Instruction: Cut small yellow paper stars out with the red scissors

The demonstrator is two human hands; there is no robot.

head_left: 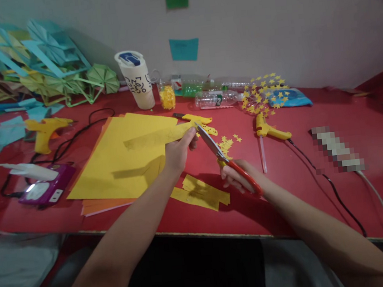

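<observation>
Yellow strip (pixel 158 137) is pinched by left hand (pixel 177 154) while right hand (pixel 231 176) grips scissors (pixel 212 144), tumbler lettering (pixel 139 85) unreadable.

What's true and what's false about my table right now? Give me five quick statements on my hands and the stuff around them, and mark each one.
1. The right hand holds red-handled scissors. True.
2. The left hand holds a plastic bottle. False: it holds a yellow paper strip.
3. The white tumbler lies on its side. False: it stands upright.
4. Loose yellow stars lie between the scissors and the right-hand glue gun. True.
5. The large yellow sheet lies under the orange paper. False: it lies on top, with orange showing at its edges.
</observation>
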